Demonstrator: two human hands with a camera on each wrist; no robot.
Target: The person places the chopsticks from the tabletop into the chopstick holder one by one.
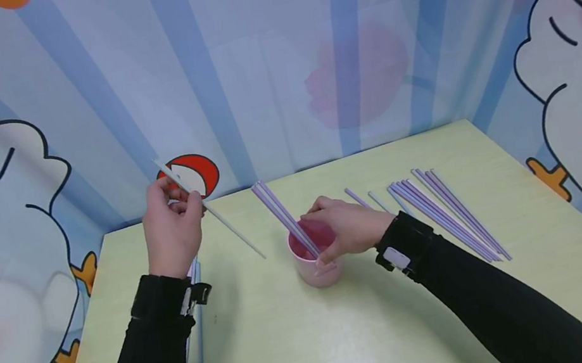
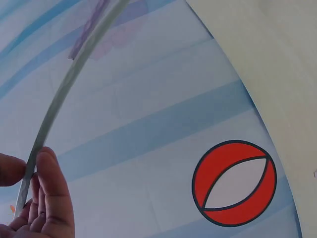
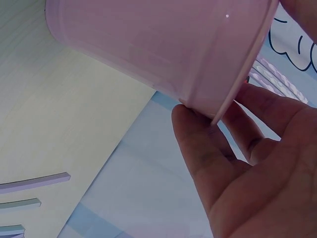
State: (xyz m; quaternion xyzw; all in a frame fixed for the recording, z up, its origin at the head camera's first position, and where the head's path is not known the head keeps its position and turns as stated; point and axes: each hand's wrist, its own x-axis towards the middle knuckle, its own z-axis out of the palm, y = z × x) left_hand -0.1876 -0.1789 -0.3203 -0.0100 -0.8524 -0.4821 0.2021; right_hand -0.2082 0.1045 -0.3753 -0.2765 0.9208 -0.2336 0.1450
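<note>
Two or three purple straws [image 1: 286, 221] stand in the pink cup [image 1: 317, 267] at mid-table, while a dozen or so more straws [image 1: 447, 216] lie in a row to its right, so we judge the filling barely begun. Our left hand [image 1: 172, 230] pinches a pale straw [image 1: 209, 211], raised beside the cup; our right hand [image 1: 347, 226] grips the cup's rim. Another few straws [image 1: 198, 338] (half hidden by the left sleeve) show only from the head camera; the right wrist view alone shows the fingers [image 3: 208, 148] curled under the rim.
</note>
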